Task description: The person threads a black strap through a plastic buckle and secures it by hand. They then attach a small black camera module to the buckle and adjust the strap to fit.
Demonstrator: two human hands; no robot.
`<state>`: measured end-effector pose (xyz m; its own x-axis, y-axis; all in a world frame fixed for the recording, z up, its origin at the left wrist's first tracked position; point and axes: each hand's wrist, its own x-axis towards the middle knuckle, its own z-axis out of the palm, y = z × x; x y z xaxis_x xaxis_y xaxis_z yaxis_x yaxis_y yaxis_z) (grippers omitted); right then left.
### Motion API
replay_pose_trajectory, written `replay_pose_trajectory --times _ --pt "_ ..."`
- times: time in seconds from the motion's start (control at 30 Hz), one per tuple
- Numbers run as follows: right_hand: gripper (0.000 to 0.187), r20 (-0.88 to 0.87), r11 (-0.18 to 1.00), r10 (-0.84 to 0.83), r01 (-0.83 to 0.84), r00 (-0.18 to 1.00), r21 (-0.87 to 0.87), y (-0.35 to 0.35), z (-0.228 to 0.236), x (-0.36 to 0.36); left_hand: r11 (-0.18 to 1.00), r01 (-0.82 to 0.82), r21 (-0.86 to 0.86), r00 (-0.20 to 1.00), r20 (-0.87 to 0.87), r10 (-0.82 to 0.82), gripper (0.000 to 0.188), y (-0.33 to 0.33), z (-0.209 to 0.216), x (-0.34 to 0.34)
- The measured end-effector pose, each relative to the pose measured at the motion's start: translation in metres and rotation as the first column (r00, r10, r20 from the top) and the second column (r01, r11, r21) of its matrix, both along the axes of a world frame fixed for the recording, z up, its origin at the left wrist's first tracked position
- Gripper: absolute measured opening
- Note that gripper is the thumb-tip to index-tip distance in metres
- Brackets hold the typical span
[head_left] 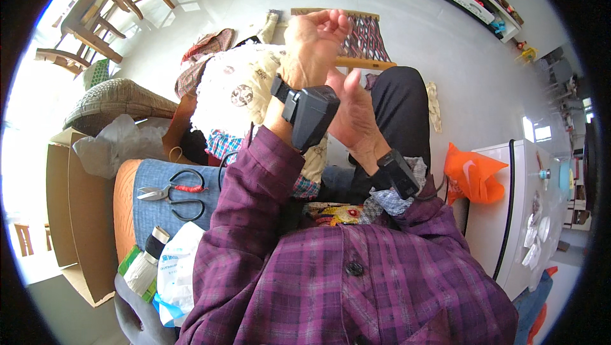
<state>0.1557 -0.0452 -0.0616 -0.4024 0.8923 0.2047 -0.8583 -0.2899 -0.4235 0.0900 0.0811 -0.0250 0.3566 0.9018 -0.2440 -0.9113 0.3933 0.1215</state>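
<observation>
My left hand (316,43) is raised above my lap, its fingers loosely curled and nothing visible in them. Close beside it, my right hand (354,111) stands palm-up with the thumb stretched out; its fingertips are partly hidden behind the left hand. Black box-shaped devices are strapped to both wrists, the left device (313,115) and the right device (399,173). Below and left of the hands a cream cloth (223,84) with round dark prints lies over blue-and-red checked fabric (224,144). Neither hand clearly touches the cloth.
Black-handled scissors (170,193) lie on a denim-covered armrest (147,218) at left, near a white plastic packet (175,269). Beyond it stands an open cardboard box (83,218). A woven-seat wooden stool (364,36) is ahead. An orange bag (474,176) hangs by a white cabinet (531,199).
</observation>
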Motion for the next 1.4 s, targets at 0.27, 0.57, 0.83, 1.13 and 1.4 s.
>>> replay_pose_trajectory --times 0.27,0.57,0.83,1.13,1.4 --pt "0.065 -0.007 0.997 0.023 -0.023 1.000 -0.072 -0.001 0.006 -0.019 0.989 -0.149 0.021 0.965 -0.217 0.150 0.011 -0.008 0.002 0.017" --pt "0.083 0.055 0.993 0.004 0.003 0.998 -0.119 -0.010 -0.016 -0.025 0.777 -0.061 0.627 -0.095 -0.778 0.621 0.016 -0.003 -0.007 0.029" --pt "0.070 -0.092 0.998 0.004 -0.009 0.996 -0.063 -0.008 -0.023 -0.031 0.754 0.179 0.632 -0.509 -0.597 0.620 0.022 -0.004 0.001 0.039" --pt "0.053 0.000 0.971 0.031 -0.030 1.000 -0.236 -0.017 -0.021 -0.021 0.998 -0.063 0.005 0.787 -0.615 0.053 0.010 0.016 -0.021 0.015" --pt "0.063 0.109 0.971 -0.048 0.071 0.993 -0.226 -0.018 -0.022 -0.016 0.940 -0.153 0.303 0.634 -0.700 0.329 0.012 0.005 -0.033 0.001"
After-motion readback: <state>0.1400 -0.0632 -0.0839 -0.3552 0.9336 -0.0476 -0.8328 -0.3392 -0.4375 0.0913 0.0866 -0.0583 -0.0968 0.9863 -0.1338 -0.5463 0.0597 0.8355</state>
